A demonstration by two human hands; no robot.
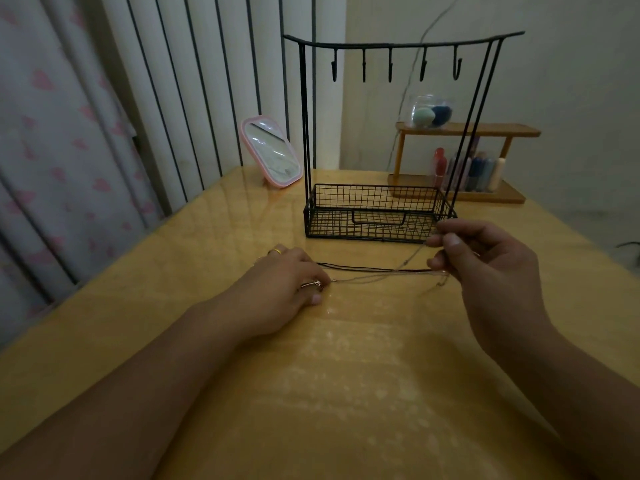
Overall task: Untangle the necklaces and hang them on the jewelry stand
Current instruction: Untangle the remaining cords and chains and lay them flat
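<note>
The right hand (485, 261) is raised a little off the surface (346, 375), its thumb and forefinger closed in a pinch grip on a thin silver chain (412, 259), which slopes down and away from that grip toward the left hand (287, 285). The left hand lies low on the surface with its fingers curled over the other ends of the necklaces (374, 271); a small metal clasp or pendant glints at its fingertips, though whether the fingers pinch it or only press it down cannot be told. A gold ring (276, 251) shows on one finger of that hand. Between the two grips a black cord (363, 268) runs nearly straight just above the surface, with the pale chain beside it, and loose ends trail just below the right-hand grip. Directly beyond both hands stands the black wire jewelry stand (381, 213), its basket base near the right-hand grip and its five hooks (390, 67) bare high above. Farther off past the left hand leans a pink mirror (272, 152), and past the right hand sits a wooden shelf (467, 129) with bottles and a glass jar
</note>
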